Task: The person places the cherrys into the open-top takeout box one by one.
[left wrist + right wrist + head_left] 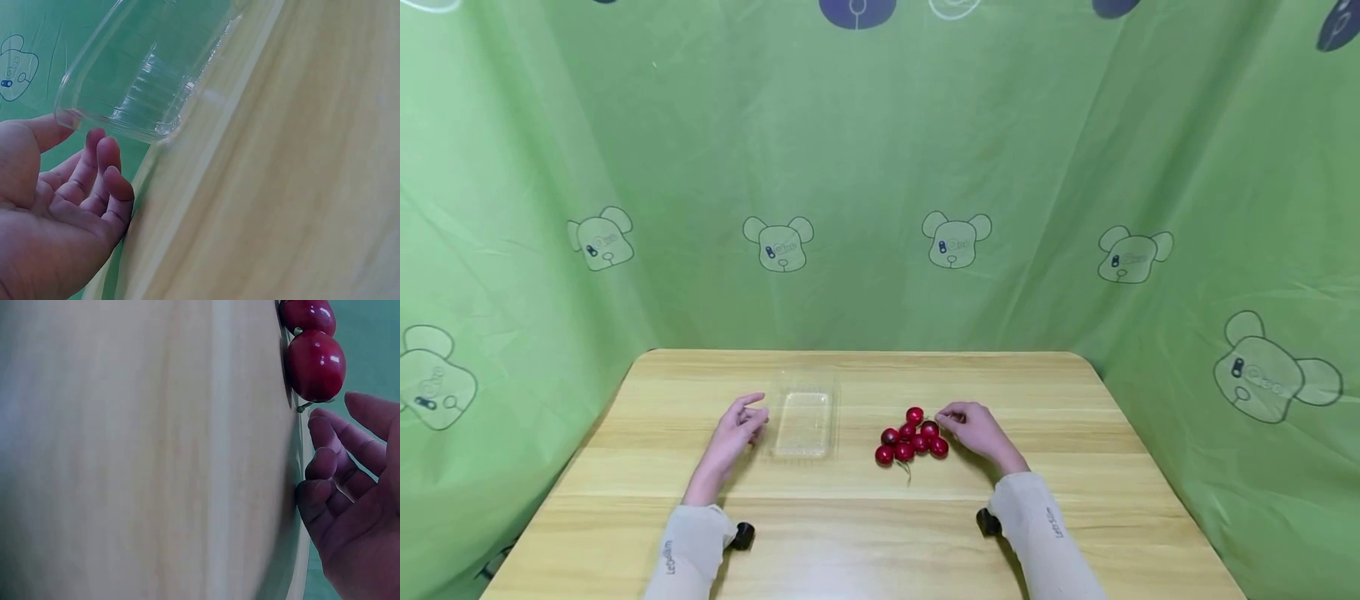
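My left hand is beside the left edge of a clear plastic container on the table, fingers loosely bent and holding nothing. In the left wrist view, the thumb tip overlaps the corner of the container, with the other fingers bent below it. Right of the container lies a cluster of several dark red cherries, some with green stems. My right hand reaches in at the cluster's right side. The right wrist view shows its thumb and index finger apart, fingertips close to the stem of the nearest cherry.
The light wooden table has rounded far corners. A green curtain printed with bear heads surrounds it at the back and sides. Under each sleeved forearm a black wrist device shows.
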`<state>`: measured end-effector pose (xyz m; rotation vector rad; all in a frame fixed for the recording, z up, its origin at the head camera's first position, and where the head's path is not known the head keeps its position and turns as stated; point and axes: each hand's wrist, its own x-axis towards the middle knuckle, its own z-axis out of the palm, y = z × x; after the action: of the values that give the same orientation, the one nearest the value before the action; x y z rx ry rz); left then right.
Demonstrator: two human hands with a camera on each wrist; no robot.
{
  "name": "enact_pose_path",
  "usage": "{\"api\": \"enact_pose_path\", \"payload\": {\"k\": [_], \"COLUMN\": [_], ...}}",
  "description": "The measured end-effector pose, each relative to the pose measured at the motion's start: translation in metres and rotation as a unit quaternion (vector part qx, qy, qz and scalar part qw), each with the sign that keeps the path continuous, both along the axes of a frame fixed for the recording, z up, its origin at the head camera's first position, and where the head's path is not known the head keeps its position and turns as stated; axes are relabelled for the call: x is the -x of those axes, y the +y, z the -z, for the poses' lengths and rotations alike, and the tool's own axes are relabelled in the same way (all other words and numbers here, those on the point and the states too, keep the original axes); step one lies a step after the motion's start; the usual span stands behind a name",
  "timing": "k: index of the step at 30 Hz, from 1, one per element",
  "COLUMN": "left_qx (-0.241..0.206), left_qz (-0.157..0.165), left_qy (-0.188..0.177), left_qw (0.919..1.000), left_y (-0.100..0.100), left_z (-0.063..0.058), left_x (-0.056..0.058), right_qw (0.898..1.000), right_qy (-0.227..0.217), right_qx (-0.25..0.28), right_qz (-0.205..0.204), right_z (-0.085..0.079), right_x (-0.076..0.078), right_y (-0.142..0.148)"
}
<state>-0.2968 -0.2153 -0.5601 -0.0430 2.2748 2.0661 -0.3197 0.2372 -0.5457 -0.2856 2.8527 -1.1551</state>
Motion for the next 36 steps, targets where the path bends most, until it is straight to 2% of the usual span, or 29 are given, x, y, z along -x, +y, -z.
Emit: {"api": "enact_pose_path", "payload": {"k": [11,24,29,36], "left_qx": [-0.006,-0.014,-0.016,-0.024], "left_qz": [0.009,0.014,0.008,-0.001], "left_qy": [0.000,-0.004,0.001,-0.005], "left_qw": [0.9999,0.9998,0.9998,0.9997], "left_y": [0.0018,0.0017,0.0021,0.0027], "left_z": [-0.0008,0.0041,0.0039,0.0027], "left_x": [-0.0015,-0.0008,0.0005,0.0013], "right_qw": [1.000,1.000,1.000,1.000], "right_qy": [-0.004,-0.008,-0.005,-0.024], "right_qx": [-0.002,0.010,0.009,0.009], "right_qz": [0.004,0.015,0.013,0.000], "right_z": [0.0034,0.0067,0.0064,0.0033], "right_x": [0.0031,0.0028,0.0058,0.0088], "right_y": [-0.0021,-0.0057,-0.0056,-0.0065]}}
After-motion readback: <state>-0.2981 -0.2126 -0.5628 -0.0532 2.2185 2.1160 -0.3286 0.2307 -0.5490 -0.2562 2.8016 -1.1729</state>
